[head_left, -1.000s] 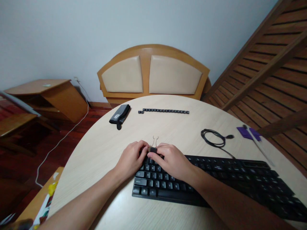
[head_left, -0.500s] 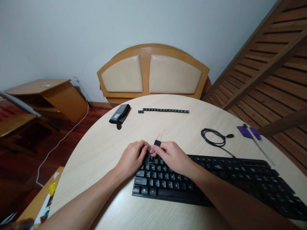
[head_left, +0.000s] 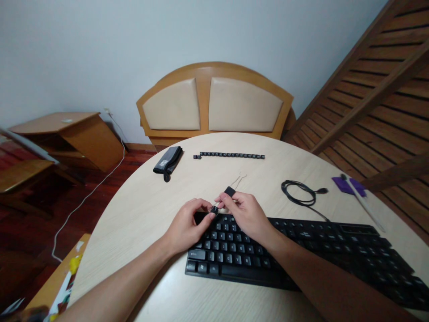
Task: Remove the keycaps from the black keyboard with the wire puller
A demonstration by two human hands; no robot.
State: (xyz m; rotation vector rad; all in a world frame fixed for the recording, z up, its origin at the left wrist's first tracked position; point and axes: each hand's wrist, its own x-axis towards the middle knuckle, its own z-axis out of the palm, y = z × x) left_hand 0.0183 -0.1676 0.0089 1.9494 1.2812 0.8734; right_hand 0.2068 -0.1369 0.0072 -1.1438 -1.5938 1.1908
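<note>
A black keyboard lies along the near side of the round table. Above its upper left corner, my right hand grips a keycap puller by its black middle, the thin wire prongs pointing up and away. At the puller's lower end is a small black keycap, off the keyboard. My left hand pinches that keycap between thumb and fingers. Farther back, several removed keycaps lie in a long row, with a short second row starting at its left end.
A folded dark cloth pouch lies at the table's back left. To the right are a coiled black cable, a purple cloth and a thin-handled brush. Behind the pale round table stands a padded headboard.
The keycap has come up off the keyboard with the puller, which now tilts to the right. My left thumb and fingers have closed on the keycap.
</note>
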